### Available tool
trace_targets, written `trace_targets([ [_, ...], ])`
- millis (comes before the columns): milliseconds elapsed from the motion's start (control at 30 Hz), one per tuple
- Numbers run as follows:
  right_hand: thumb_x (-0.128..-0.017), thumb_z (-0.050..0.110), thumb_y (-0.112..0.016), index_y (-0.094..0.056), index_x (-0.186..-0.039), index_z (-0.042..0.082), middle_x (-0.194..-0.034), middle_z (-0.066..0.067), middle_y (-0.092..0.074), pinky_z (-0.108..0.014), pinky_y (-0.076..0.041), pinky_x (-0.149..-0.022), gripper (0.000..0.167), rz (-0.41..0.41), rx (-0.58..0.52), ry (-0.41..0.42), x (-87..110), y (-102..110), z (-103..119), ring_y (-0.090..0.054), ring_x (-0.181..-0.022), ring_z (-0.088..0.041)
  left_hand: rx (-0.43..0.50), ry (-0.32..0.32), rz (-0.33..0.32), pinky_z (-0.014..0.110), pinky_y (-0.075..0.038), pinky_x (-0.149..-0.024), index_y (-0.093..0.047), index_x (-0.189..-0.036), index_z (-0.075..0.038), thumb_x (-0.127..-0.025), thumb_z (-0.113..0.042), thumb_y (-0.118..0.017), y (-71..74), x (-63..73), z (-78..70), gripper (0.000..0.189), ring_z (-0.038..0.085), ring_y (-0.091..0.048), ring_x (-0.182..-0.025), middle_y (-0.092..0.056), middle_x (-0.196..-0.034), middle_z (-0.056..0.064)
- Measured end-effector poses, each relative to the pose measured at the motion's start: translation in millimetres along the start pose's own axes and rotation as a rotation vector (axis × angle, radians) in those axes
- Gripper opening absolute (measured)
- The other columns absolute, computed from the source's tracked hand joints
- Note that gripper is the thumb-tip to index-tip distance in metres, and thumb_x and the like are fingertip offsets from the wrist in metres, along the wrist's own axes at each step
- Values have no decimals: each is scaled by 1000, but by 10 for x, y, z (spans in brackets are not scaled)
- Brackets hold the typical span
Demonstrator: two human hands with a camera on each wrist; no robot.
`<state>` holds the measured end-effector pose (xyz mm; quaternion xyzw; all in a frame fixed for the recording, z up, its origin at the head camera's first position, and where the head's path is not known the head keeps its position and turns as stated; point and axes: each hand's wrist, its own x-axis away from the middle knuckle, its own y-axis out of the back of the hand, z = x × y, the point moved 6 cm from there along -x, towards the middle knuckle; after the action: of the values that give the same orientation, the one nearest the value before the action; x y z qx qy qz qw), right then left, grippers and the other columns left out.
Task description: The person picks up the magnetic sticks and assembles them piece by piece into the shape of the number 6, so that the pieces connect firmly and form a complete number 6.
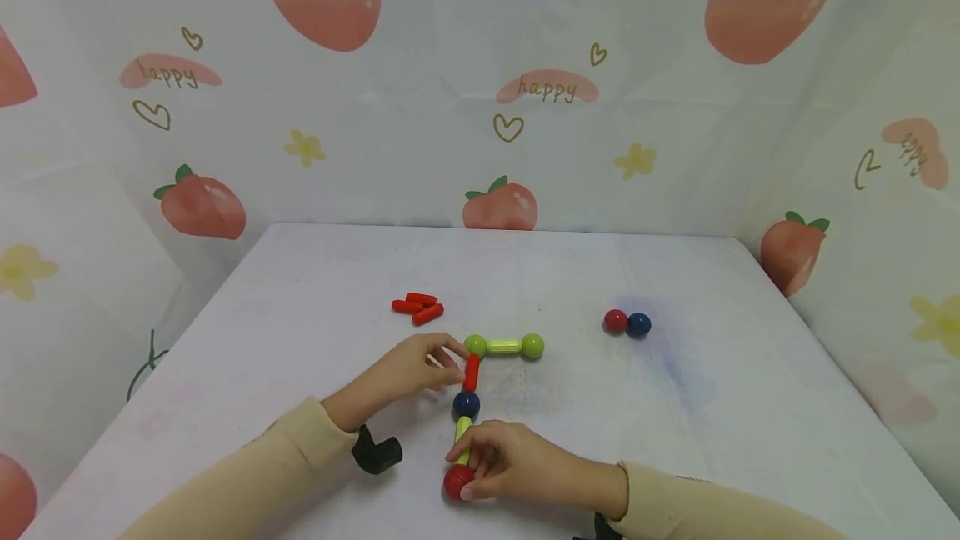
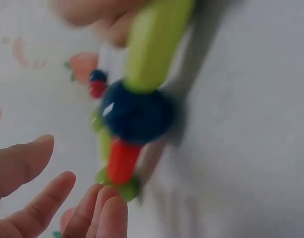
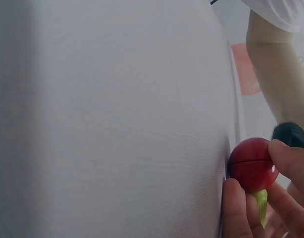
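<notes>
Beige sleeves (image 1: pixel 243 473) angle in across a fruit-printed fabric backdrop (image 1: pixel 420 148) and a white counter (image 1: pixel 750 407) covered in what looks like matte, finely ridged cloth. At the near end of a jointed chain (image 1: pixel 466 407), the right hand (image 1: pixel 513 461) grasps a red ball (image 1: pixel 456 482) between thumb and curled fingers. Farther along, the left hand (image 1: pixel 423 367) is released, fingers parted beside the chain; whether a fingertip touches it cannot be told.

Joining or straightening the chain appears to be the step in hand; the next move would seem to call for a steady hold on the red ball and light guidance at the upper joint, lest the pieces part.

Glossy, smooth and round, the held ball carries a thin seam; a dark blue ball (image 1: pixel 467 403) sits midway, and a green ball (image 1: pixel 476 345) marks the corner. Loose at right, a second red ball (image 1: pixel 616 322) touches another blue ball (image 1: pixel 639 324). Slimmer still, a faceted yellow-green rod (image 1: pixel 463 428) and a red rod (image 1: pixel 471 372) link the column, while three spare red rods (image 1: pixel 428 314), round-ended, lie beyond the left hand.
</notes>
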<state>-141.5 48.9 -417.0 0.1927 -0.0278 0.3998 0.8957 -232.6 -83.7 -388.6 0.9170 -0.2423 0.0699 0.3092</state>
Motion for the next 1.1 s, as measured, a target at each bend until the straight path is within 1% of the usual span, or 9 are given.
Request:
trace_targets([
  [100,-79,14,-74,-64,-108,18,-85,7,-60,-13,-50,-68,31,-3,-3,-11,-3,2,0,-55,-71,0,19,-22,-75,30,-55,-74,-62,-113,-11,-85,-22,-68,232,-55,-52,31,20,-63,-83,-65,-96,6],
  [200,-79,14,-74,-64,-108,17,-85,6,-60,-14,-50,-67,31,-4,-9,-18,-3,0,-2,-55,-72,0,35,-45,-142,31,-55,-79,-59,-117,-7,-88,-21,-64,489,-113,-53,33,28,-63,-93,-64,-104,12],
  [267,-78,13,-74,-64,-108,17,-85,6,-60,-14,-50,-67,31,-5,-14,-23,-3,-4,-6,-55,-72,-1,42,-28,-180,32,-55,-82,-57,-120,-6,-89,-22,-62,650,-162,-2,35,30,-62,-99,-61,-110,15],
  [333,-78,13,-74,-64,-108,18,-85,5,-60,-15,-50,-67,31,-4,-17,-30,-6,-8,-11,-55,-72,-1,50,1,-211,33,-54,-84,-54,-124,-6,-90,-22,-60,788,-218,83,37,32,-62,-102,-59,-116,16],
  [467,-78,13,-74,-64,-108,18,-85,5,-60,-15,-50,-67,32,0,-22,-35,-8,-13,-19,-55,-72,-2,43,72,-250,33,-52,-88,-51,-128,-5,-92,-21,-58,972,-320,267,40,30,-61,-104,-56,-120,18],
  [600,-79,13,-74,-64,-109,18,-85,6,-60,-14,-50,-68,32,3,-27,-31,-8,-15,-23,-55,-72,-1,15,127,-258,34,-51,-91,-50,-129,-6,-92,-21,-58,1054,-392,419,41,29,-60,-105,-55,-121,19],
  [767,-79,14,-74,-64,-109,18,-85,6,-59,-13,-50,-67,32,9,-22,-10,-8,-14,-19,-55,-73,0,-22,174,-259,36,-49,-90,-51,-128,-8,-90,-20,-59,1095,-471,544,40,28,-59,-104,-55,-124,19],
  [933,-79,14,-73,-64,-109,18,-85,6,-59,-13,-50,-67,32,11,-24,-8,-7,-13,-18,-55,-73,0,-39,222,-237,33,-49,-86,-54,-124,-7,-87,-16,-62,1088,-563,625,38,26,-58,-100,-58,-121,18],
  [1100,-79,14,-74,-64,-108,18,-85,6,-59,-13,-49,-67,31,6,-20,-16,-5,-7,-21,-55,-73,0,-82,232,-213,28,-48,-80,-59,-118,-6,-85,-13,-65,1087,-635,671,34,23,-57,-98,-61,-119,17],
])
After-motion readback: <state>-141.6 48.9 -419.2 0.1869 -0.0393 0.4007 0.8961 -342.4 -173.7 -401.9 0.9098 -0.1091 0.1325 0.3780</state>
